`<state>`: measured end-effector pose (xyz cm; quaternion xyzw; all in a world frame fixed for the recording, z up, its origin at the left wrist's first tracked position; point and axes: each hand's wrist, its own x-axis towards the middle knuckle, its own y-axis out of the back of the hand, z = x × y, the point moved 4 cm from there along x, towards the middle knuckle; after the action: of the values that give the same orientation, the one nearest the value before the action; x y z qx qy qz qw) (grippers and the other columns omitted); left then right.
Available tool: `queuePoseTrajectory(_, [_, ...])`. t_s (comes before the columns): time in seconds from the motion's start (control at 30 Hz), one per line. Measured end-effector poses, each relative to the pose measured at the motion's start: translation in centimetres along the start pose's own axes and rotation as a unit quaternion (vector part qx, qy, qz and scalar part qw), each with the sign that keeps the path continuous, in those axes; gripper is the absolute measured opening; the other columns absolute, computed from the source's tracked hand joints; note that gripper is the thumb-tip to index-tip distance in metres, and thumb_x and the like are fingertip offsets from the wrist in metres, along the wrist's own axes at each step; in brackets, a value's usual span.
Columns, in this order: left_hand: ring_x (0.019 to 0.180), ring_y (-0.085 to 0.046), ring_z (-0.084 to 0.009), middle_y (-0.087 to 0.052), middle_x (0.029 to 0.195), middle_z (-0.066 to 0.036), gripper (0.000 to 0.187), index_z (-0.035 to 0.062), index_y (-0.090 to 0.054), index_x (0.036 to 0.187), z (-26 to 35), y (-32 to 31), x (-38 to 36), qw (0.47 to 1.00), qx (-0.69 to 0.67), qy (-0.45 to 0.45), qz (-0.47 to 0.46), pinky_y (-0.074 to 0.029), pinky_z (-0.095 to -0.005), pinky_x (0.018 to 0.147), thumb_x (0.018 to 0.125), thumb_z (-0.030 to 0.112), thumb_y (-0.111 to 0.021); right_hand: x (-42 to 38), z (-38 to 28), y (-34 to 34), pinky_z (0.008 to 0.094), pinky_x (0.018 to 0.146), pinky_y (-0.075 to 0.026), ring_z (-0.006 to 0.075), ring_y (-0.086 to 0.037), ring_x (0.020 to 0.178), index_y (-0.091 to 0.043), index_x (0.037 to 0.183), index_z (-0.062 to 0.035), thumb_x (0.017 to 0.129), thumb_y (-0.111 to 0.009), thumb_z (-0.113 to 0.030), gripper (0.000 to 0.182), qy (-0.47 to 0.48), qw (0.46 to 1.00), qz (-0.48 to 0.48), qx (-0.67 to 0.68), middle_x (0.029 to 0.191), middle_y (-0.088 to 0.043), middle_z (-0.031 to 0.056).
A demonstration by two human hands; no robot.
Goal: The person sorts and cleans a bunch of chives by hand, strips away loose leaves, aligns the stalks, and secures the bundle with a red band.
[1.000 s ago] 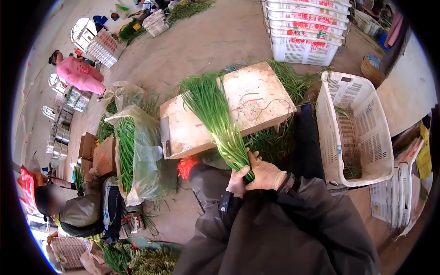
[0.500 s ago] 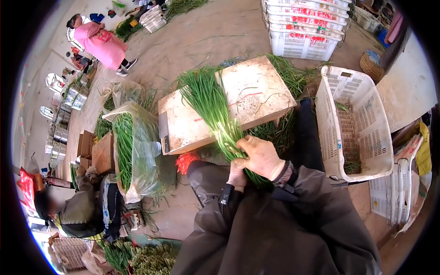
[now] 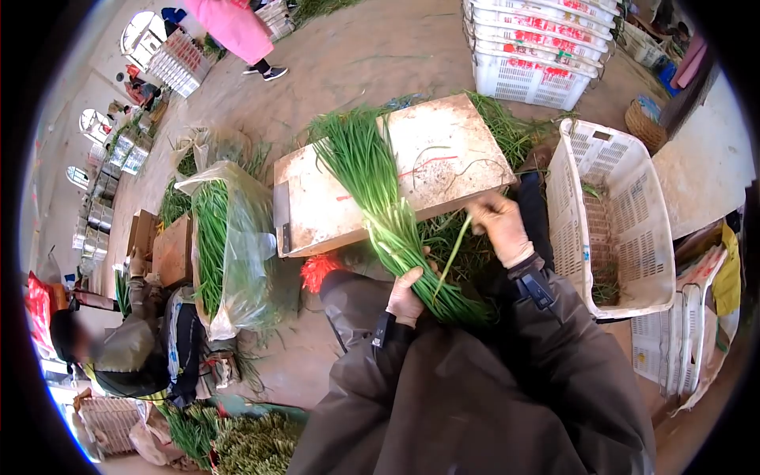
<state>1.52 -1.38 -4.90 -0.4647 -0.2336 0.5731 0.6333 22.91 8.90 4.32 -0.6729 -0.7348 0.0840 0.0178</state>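
A long bunch of chives [image 3: 368, 186] lies across the board, its leafy ends fanned out at the far side and a pale band near the board's front edge. My left hand [image 3: 406, 296] is closed round its near part, above my lap. To the right, my right hand [image 3: 500, 228] pinches a single yellow-green strand [image 3: 454, 257], which runs down to the bunch near my left hand. Under the bunch is the low, stained wooden board [image 3: 317, 218], a dark-ended strip along its left side.
A white plastic crate [image 3: 574, 237] with green scraps stands at my right. Stacked crates [image 3: 530, 75] rise beyond the board. Left are a clear bag [image 3: 249, 245] of greens and a seated person [image 3: 131, 348]. Another person in pink [image 3: 237, 32] stands farther off.
My right hand has left the bunch and moved up and right, drawing out a strand. My left hand still grips the chives. The person in pink has shifted toward the top edge.
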Motion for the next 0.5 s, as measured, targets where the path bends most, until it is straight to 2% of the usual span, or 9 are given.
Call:
queuePoseTrajectory(0.07, [0.095,-0.068,-0.0277,-0.068,0.107,-0.012,0.061,0.0009,-0.054,0.14,0.1,0.2,0.3,1.0,-0.001,-0.011,0.013,-0.058,-0.0421,0.087,0.084,0.014,-0.078,1.8,0.6,4.4,0.0352,0.065,-0.054,0.0215,-0.068,0.069,-0.067,0.09,-0.0007,0.093,-0.076,-0.013,0.015,0.203,0.907,0.223,-0.295,0.078,-0.07,0.0068])
queuePoseTrajectory(0.1, [0.096,-0.068,-0.0273,-0.068,0.107,-0.012,0.061,0.0004,-0.054,0.14,-0.1,0.4,0.2,1.0,-0.003,-0.016,0.022,-0.058,-0.042,0.088,0.085,0.012,-0.077,2.1,0.1,5.7,0.0438,0.073,-0.056,0.0352,-0.071,0.08,-0.066,0.098,-0.002,0.091,-0.075,-0.018,0.02,0.152,0.845,0.266,-0.439,0.088,-0.073,0.0156])
queuePoseTrajectory(0.13, [0.096,-0.068,-0.0267,-0.068,0.108,-0.012,0.06,-0.0001,-0.054,0.139,-0.1,0.7,0.4,0.999,0.004,-0.023,0.03,-0.058,-0.042,0.088,0.085,0.012,-0.077,2.3,0.1,6.1,0.0468,0.077,-0.057,0.0388,-0.071,0.091,-0.066,0.114,-0.0029,0.091,-0.073,-0.023,0.031,0.12,0.811,0.258,-0.512,0.101,-0.073,0.0204])
queuePoseTrajectory(0.2, [0.096,-0.067,-0.0255,-0.068,0.109,-0.012,0.058,-0.001,-0.054,0.139,-0.3,1.2,0.5,0.998,0.019,-0.031,0.047,-0.058,-0.0421,0.09,0.086,0.01,-0.075,1.9,0.8,5.0,0.0479,0.081,-0.057,0.036,-0.071,0.097,-0.058,0.135,-0.0019,0.092,-0.071,-0.025,0.05,0.089,0.783,0.205,-0.581,0.111,-0.072,0.0195])
queuePoseTrajectory(0.23, [0.095,-0.068,-0.024,-0.068,0.111,-0.012,0.055,-0.0009,-0.056,0.138,-0.3,0.9,0.6,0.999,0.02,-0.034,0.036,-0.059,-0.0416,0.09,0.087,0.01,-0.074,1.5,0.9,3.5,0.0463,0.086,-0.057,0.037,-0.07,0.102,-0.054,0.143,-0.0004,0.092,-0.071,-0.027,0.06,0.181,0.8,0.195,-0.539,0.114,-0.071,0.0201])
queuePoseTrajectory(0.3, [0.096,-0.068,-0.0239,-0.068,0.112,-0.012,0.054,-0.001,-0.056,0.137,-0.4,0.5,0.9,0.999,0.031,-0.026,0.032,-0.059,-0.0413,0.09,0.087,0.01,-0.073,0.2,-0.5,-0.5,0.0443,0.081,-0.056,0.035,-0.069,0.095,-0.06,0.13,-0.003,0.091,-0.071,-0.024,0.045,0.297,0.822,0.119,-0.471,0.108,-0.07,0.018])
queuePoseTrajectory(0.37, [0.099,-0.069,-0.0243,-0.068,0.112,-0.012,0.05,-0.0012,-0.057,0.135,-0.4,0.0,0.7,0.999,0.03,-0.012,0.041,-0.059,-0.0411,0.09,0.088,0.009,-0.073,-0.9,-2.8,-4.8,0.0422,0.075,-0.054,0.0331,-0.068,0.088,-0.065,0.118,-0.0056,0.091,-0.071,-0.02,0.031,0.316,0.855,-0.007,-0.411,0.102,-0.069,0.0159])
queuePoseTrajectory(0.4, [0.103,-0.069,-0.0256,-0.068,0.114,-0.012,0.051,0.0003,-0.056,0.136,-0.5,-0.4,0.8,0.999,0.022,-0.018,0.032,-0.059,-0.0415,0.091,0.088,0.007,-0.072,-2.0,-4.3,-6.9,0.0432,0.079,-0.054,0.0331,-0.066,0.097,-0.066,0.113,-0.0093,0.087,-0.073,-0.023,0.03,0.152,0.922,-0.122,-0.334,0.104,-0.066,0.0126])
queuePoseTrajectory(0.5, [0.111,-0.067,-0.0266,-0.065,0.124,-0.01,0.059,0.0043,-0.05,0.142,-0.8,0.4,1.1,0.999,0.013,-0.035,0.04,-0.058,-0.0402,0.096,0.088,0.007,-0.073,-2.6,-3.3,-10.1,0.0431,0.084,-0.052,0.0293,-0.063,0.102,-0.067,0.107,-0.0134,0.085,-0.073,-0.027,0.026,0.362,0.807,-0.111,-0.452,0.105,-0.062,0.006])
